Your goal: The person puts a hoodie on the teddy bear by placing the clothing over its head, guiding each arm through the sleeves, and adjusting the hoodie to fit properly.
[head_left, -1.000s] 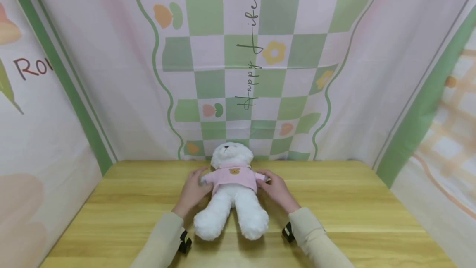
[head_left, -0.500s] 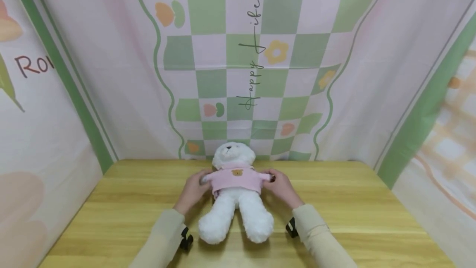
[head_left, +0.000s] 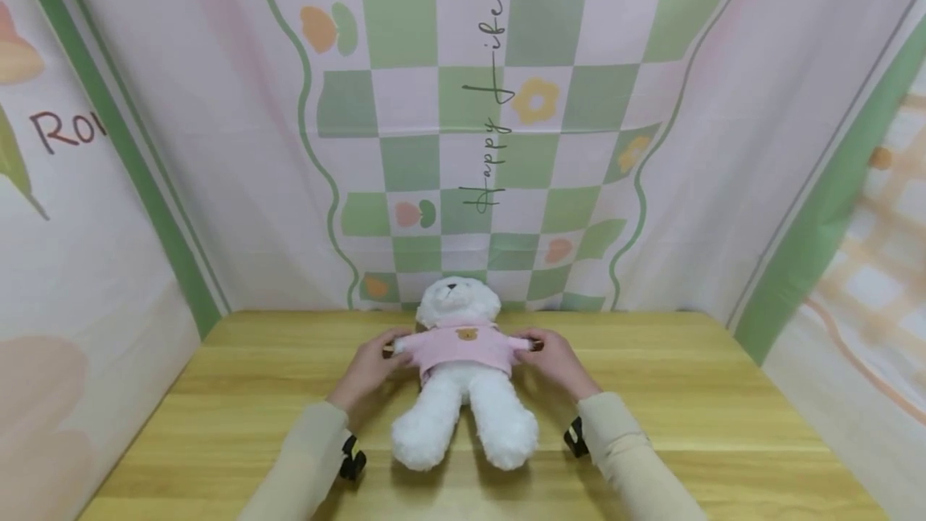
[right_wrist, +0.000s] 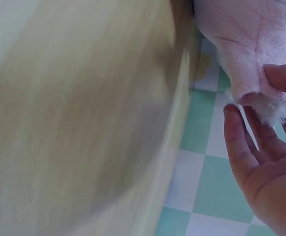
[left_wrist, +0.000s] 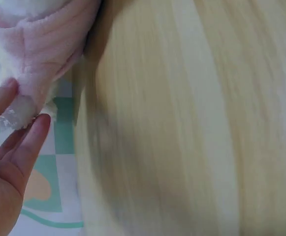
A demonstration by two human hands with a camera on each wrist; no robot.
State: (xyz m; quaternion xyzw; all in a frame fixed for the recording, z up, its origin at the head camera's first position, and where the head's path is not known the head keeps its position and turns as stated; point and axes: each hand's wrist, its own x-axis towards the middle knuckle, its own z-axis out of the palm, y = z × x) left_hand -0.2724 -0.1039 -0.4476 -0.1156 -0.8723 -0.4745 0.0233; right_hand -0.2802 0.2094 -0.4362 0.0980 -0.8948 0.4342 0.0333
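Observation:
A white plush teddy bear [head_left: 486, 400] in a pink shirt [head_left: 448, 350] lies on its back, head toward the back wall and legs toward me. My left hand [head_left: 367, 367] pinches the end of one of its arms, thumb on one side and fingers on the other. The opposite arm is between the thumb and fingers of my right hand [head_left: 559, 362]. In the left wrist view, white fur pokes out of the pink sleeve [left_wrist: 32, 59] between the fingers. A similar sleeve [right_wrist: 246, 64] shows in the right wrist view, with the thumb against it.
Beneath the bear is a wooden table [head_left: 651, 392]. A green-and-white checked cloth [head_left: 470, 103] with printed flowers and lettering hangs right behind its back edge. Printed cloths also stand along the left and right sides. Black straps [head_left: 352, 458] are on both wrists.
The bear has shifted slightly to the right, and its arms are spread a little wider. My right hand has moved outward to the right; my left hand has moved slightly left.

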